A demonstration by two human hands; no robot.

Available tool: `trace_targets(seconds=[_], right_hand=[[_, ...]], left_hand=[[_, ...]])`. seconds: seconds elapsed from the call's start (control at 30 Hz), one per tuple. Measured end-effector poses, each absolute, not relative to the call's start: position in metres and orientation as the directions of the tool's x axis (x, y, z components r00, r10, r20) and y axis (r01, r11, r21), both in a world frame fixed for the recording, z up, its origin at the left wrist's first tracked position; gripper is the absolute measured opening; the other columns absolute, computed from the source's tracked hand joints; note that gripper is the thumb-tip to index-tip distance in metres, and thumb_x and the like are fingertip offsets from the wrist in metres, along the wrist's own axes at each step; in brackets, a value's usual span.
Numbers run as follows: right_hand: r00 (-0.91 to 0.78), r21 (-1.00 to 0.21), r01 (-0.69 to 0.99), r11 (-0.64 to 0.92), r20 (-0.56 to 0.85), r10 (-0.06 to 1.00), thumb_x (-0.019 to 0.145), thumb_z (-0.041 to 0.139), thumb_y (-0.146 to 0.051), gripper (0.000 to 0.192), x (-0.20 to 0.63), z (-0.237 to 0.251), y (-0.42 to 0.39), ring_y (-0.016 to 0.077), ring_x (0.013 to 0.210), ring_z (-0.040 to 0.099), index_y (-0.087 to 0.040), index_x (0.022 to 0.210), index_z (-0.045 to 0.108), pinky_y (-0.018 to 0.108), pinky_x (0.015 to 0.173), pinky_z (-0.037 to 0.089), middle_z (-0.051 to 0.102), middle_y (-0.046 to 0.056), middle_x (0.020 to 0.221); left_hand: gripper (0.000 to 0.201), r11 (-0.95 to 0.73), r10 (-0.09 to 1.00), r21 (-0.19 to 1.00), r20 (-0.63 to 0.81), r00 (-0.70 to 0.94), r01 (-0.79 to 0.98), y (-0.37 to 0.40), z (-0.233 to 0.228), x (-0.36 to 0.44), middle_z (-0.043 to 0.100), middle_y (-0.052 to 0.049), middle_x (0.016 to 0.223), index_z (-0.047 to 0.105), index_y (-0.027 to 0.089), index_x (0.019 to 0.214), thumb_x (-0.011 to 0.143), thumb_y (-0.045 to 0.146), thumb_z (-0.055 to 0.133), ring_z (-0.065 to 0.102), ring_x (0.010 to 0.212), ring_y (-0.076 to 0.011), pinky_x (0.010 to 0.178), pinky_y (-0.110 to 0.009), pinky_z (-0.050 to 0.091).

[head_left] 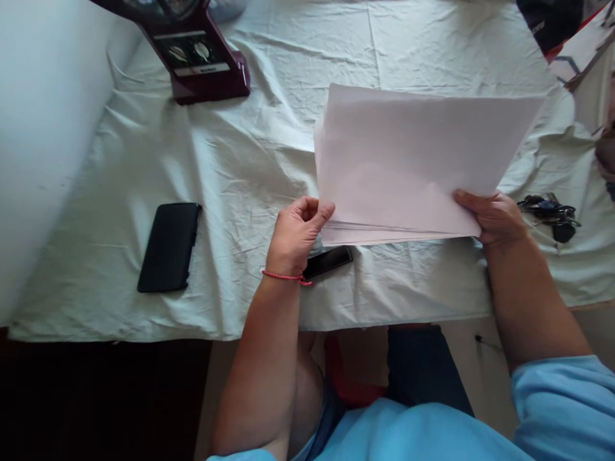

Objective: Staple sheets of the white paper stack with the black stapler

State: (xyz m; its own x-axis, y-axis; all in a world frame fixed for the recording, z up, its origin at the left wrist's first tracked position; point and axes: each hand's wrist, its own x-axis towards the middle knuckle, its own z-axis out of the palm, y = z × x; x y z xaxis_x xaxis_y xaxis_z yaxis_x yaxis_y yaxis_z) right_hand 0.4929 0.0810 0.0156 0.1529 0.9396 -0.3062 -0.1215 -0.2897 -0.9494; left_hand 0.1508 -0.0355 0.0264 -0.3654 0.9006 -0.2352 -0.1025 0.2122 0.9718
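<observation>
At the far left stands a plain white wall (43, 128), smooth and without marks. Beside it begins the table, covered by a pale cloth (230, 160) that is thin and full of creases. At the back on this cloth sits a dark red appliance base (202, 61), glossy, with two round dials. Nearer to the front edge lies a black phone (169, 247), a flat matte rectangle with rounded corners.

The left hand (295, 234) has a thin red string on the wrist; its fingers are curled, and the thumb and forefinger pinch the lower left corner of the stack of paper (413, 160). Just under this hand a second dark, shiny device (331, 260) lies on the cloth. The sheets are white, smooth and rectangular, held a little above the table at its middle right. The long axis goes left to right, slightly tilted, and the loose layered edges point toward the person. The right hand (494, 218) grips the lower right corner, fingers closed beneath. Further right a bunch of keys (550, 214) rests on the cloth.
</observation>
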Motion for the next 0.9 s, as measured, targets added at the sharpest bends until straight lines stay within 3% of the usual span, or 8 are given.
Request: trace_targets(seconds=[0.17, 0.43, 0.73, 0.9], right_hand=[[0.165, -0.957, -0.108, -0.271, -0.286, 0.944, 0.035, 0.117, -0.03, 0.069, 0.4915, 0.016, 0.0813, 0.0172, 0.091, 0.08, -0.018, 0.094, 0.084, 0.023, 0.078, 0.071, 0.089, 0.005, 0.109], [0.173, -0.968, -0.11, -0.227, -0.244, 0.954, 0.038, 0.116, -0.033, 0.065, 0.4918, 0.0128, 0.0822, 0.0197, 0.098, 0.08, -0.021, 0.089, 0.077, 0.028, 0.084, 0.073, 0.088, 0.005, 0.114], [0.174, -0.973, -0.111, -0.201, -0.218, 0.96, 0.039, 0.114, -0.031, 0.064, 0.4919, 0.014, 0.0821, 0.021, 0.1, 0.082, -0.02, 0.091, 0.079, 0.028, 0.087, 0.074, 0.088, 0.007, 0.115], [0.176, -0.979, -0.093, -0.182, -0.196, 0.965, 0.04, 0.114, -0.033, 0.064, 0.4908, 0.0133, 0.0799, 0.0237, 0.106, 0.082, -0.022, 0.092, 0.079, 0.031, 0.09, 0.074, 0.088, 0.007, 0.116]], left_hand=[[0.03, 0.269, 0.91, 0.96, -0.282, -0.303, -0.085, -0.0376, 0.0264, 0.1486, 0.065, 0.001, 0.074, 0.069, 0.021, 0.072, 0.07, 0.038, 0.093, 0.055, 0.073, -0.0144, 0.069, -0.028, 0.043], [0.062, 0.207, 0.928, 0.978, -0.2, -0.316, -0.013, -0.0381, 0.029, 0.15, 0.044, 0.003, 0.063, 0.057, 0.023, 0.061, 0.079, 0.069, 0.095, 0.036, 0.063, -0.0125, 0.059, -0.03, 0.033], [0.072, 0.195, 0.935, 0.98, -0.197, -0.297, -0.037, -0.0374, 0.0293, 0.1496, 0.045, 0.002, 0.064, 0.057, 0.023, 0.061, 0.078, 0.081, 0.097, 0.038, 0.062, -0.0126, 0.058, -0.031, 0.037], [0.063, 0.129, 0.937, 0.989, -0.147, -0.318, -0.077, -0.0337, 0.0244, 0.1479, 0.047, 0.003, 0.062, 0.065, 0.022, 0.064, 0.082, 0.073, 0.098, 0.039, 0.061, -0.0125, 0.057, -0.029, 0.035]])
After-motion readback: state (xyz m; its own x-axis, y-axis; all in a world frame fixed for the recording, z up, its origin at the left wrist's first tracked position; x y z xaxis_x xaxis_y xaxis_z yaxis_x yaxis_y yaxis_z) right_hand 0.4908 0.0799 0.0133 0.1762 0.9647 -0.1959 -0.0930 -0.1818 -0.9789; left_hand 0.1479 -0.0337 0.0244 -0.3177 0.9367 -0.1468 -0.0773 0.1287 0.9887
